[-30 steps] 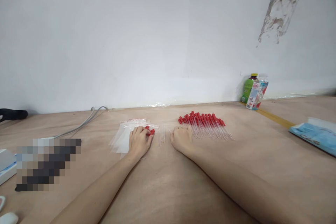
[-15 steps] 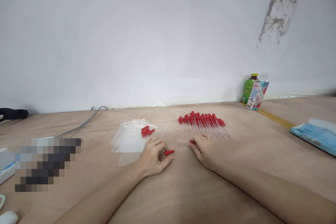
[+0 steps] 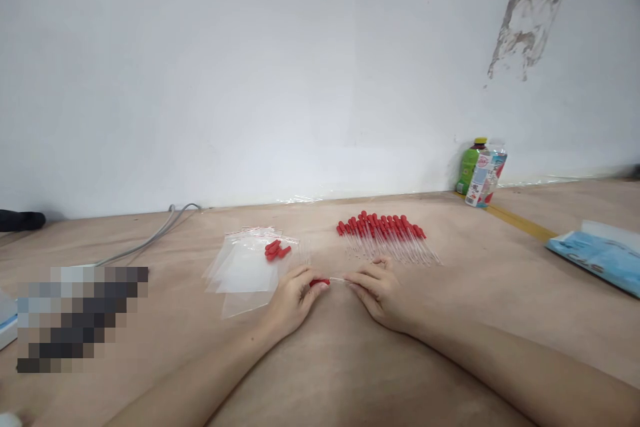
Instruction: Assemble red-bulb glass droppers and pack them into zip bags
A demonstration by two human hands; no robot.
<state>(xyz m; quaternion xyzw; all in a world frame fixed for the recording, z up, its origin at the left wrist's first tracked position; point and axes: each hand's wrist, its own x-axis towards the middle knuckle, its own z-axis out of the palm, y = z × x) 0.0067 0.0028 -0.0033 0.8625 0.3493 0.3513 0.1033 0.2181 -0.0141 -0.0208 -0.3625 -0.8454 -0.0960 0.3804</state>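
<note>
Pinched in my left hand (image 3: 295, 297) is a red rubber dropper bulb (image 3: 321, 281), its open end pointing right. My right hand (image 3: 375, 290) is closed on a thin clear dropper tube (image 3: 337, 279), whose left end meets the mouth of the bulb. Whether the tube has gone inside the bulb I cannot tell. Beyond my right hand lies a row of droppers with red bulbs (image 3: 383, 225) and clear stems. A few loose red bulbs (image 3: 276, 250) rest on clear zip bags (image 3: 245, 270) past my left hand, with some bare clear tubes (image 3: 305, 252) beside them.
A green bottle (image 3: 467, 170) and a clear labelled bottle (image 3: 485, 180) stand by the wall at the back right. Farther right lies a blue packet (image 3: 595, 257). On the left are a grey cable (image 3: 145, 240) and a blurred-out dark object (image 3: 85, 320).
My left fingers have closed on the red bulb, which lay loose between them before. The tube in my right hand has come left, and its end now meets the bulb.
</note>
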